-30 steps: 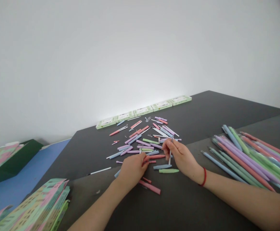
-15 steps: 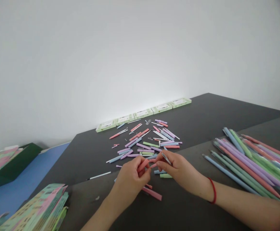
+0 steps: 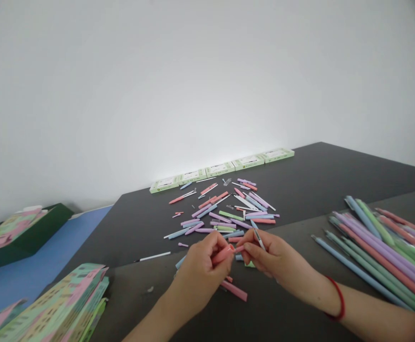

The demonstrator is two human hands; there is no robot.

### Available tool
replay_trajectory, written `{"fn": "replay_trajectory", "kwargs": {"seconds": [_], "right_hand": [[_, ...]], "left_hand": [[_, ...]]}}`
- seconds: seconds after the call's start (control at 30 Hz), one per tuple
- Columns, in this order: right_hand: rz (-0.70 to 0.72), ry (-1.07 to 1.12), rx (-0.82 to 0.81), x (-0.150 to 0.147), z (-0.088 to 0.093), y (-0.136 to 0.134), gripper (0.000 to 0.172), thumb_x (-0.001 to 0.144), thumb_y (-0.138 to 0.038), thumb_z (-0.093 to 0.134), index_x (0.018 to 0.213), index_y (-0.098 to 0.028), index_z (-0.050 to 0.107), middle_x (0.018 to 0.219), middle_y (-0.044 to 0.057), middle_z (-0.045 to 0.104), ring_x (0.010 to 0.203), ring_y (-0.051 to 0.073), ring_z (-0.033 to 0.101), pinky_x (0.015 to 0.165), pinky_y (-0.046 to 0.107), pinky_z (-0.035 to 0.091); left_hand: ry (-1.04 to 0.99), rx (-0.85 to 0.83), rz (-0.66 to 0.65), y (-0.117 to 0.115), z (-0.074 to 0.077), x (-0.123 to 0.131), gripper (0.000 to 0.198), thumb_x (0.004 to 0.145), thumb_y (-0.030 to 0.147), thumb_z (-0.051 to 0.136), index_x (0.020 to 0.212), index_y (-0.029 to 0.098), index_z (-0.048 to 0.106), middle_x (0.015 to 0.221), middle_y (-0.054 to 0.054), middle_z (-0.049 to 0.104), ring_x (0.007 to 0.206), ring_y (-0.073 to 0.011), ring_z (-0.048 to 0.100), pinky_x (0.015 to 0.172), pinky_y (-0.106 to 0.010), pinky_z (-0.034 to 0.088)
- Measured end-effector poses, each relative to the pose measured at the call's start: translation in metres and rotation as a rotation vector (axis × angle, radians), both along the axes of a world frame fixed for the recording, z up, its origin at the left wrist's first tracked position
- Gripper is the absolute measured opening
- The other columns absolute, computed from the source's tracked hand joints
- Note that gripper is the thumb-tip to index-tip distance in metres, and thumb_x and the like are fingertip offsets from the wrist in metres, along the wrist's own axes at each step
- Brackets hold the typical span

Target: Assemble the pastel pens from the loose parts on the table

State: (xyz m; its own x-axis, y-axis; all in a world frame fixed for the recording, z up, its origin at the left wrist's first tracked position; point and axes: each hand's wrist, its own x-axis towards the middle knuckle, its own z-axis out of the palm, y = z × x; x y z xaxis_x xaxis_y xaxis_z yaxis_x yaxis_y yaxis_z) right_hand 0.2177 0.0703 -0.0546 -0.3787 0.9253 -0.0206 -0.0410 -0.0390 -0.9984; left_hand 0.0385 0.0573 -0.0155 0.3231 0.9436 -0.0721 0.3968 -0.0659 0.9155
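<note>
My left hand (image 3: 200, 268) is closed around a pink pen barrel (image 3: 223, 255), its hollow end turned to the right. My right hand (image 3: 282, 259) pinches a slim pink pen part (image 3: 240, 248), whose tip is at the mouth of the barrel; whether it has entered cannot be made out. A white refill (image 3: 259, 239) is also tucked between the right fingers. Beneath the hands lies another pink barrel (image 3: 235, 290). Just beyond them, loose pen parts in purple, blue, green and pink, such as a green barrel (image 3: 229, 215), are scattered with refills.
Flat green boxes (image 3: 219, 169) line the table's (image 3: 321, 175) wall side. Whole-looking pens (image 3: 374, 251) are heaped at right. Printed packets (image 3: 61, 304) are stacked front left, near a dark green box (image 3: 32, 237). A lone refill (image 3: 154, 256) lies left of my hands.
The barrel in my left hand now shows its open end toward the right hand. The slim pink part is held against that mouth. The view has shifted slightly.
</note>
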Motion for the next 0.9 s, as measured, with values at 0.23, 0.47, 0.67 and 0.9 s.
{"fn": "replay_trajectory", "kwargs": {"seconds": [0.23,0.47,0.67,0.9], "right_hand": [[0.022,0.161,-0.187,-0.006,0.001,0.001,0.026,0.080,-0.045,0.055,0.078,-0.021,0.046,0.059,-0.008,0.049,0.036,0.003,0.021,0.034,0.018,0.012],[-0.001,0.154,-0.136,-0.004,0.009,-0.003,0.022,0.080,-0.040,0.055,0.078,-0.019,0.049,0.060,-0.007,0.050,0.038,0.003,0.022,0.035,0.018,0.013],[0.010,0.071,0.003,0.000,0.013,-0.006,0.014,0.084,-0.030,0.054,0.076,-0.019,0.052,0.061,-0.006,0.050,0.041,0.005,0.026,0.038,0.019,0.020],[-0.020,-0.034,0.061,-0.001,0.003,-0.004,0.024,0.090,-0.032,0.047,0.070,-0.020,0.050,0.057,-0.005,0.048,0.046,0.008,0.031,0.042,0.021,0.024]], "left_hand": [[-0.254,-0.201,-0.031,0.008,-0.005,0.001,0.024,0.079,0.035,0.064,0.076,0.018,0.048,0.062,0.007,0.048,0.047,-0.0064,0.043,0.052,-0.023,0.050],[-0.270,-0.210,-0.011,0.009,-0.005,0.001,0.022,0.080,0.033,0.065,0.077,0.018,0.050,0.063,0.006,0.049,0.047,-0.0049,0.036,0.045,-0.015,0.043],[-0.270,-0.102,0.009,0.007,-0.002,0.001,0.020,0.080,0.030,0.065,0.078,0.018,0.050,0.071,0.005,0.044,0.059,-0.0094,0.045,0.053,-0.030,0.058],[-0.221,-0.014,0.035,0.003,-0.006,0.002,0.017,0.083,0.029,0.061,0.077,0.018,0.050,0.070,0.006,0.042,0.055,-0.0081,0.045,0.053,-0.030,0.059]]}}
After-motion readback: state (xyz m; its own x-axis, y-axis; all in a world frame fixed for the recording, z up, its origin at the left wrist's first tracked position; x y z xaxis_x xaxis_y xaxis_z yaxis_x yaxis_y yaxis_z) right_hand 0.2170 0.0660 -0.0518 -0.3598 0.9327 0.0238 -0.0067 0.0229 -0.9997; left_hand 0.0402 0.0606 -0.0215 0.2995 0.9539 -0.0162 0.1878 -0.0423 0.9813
